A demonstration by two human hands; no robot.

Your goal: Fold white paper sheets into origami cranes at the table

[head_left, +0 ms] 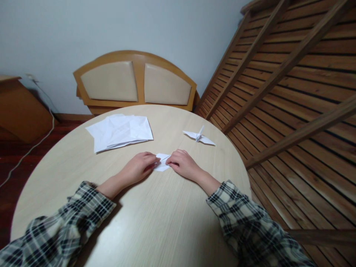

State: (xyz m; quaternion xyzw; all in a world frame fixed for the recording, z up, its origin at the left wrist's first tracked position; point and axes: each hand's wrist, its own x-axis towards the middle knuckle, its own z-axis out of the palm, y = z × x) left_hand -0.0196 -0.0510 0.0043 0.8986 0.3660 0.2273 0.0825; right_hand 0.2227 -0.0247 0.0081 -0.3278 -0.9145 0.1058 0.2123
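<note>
Near the middle of the table [155, 215], folded paper [162, 165] lies between left hand [140, 165] and right hand [184, 165], both touching it. Pinching or just pressing, I cannot tell. A paper crane [198, 137] sits toward the table's far right

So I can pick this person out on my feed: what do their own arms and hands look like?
The left sleeve and the right sleeve match: loose, plaid cloth in black, grey and cream. The left hand and the right hand are bare, with no glove, ring or watch in sight.
</note>
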